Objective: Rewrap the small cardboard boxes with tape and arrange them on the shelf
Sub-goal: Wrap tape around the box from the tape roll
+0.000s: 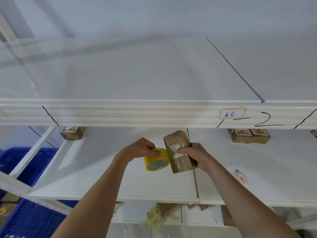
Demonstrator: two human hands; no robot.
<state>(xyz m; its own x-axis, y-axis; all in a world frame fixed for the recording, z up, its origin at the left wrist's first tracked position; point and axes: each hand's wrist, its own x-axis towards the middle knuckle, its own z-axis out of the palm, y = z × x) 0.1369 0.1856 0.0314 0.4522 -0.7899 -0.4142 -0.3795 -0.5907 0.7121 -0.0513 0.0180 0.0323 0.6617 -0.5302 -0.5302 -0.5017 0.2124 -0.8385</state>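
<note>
Gripping a glossy, tape-wrapped brown cardboard box [179, 152] and yellow tape roll [157, 159], both hands [192, 154] curled.

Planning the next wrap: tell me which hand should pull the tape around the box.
Left, probably. The left hand already grips the tape roll against the box, while the right hand holds the box.

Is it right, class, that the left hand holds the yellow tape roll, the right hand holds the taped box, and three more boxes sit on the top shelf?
Not quite. The head view shows the left hand holding the yellow tape roll, the right hand holding the taped box, but the three boxes sit on the middle shelf.
</note>
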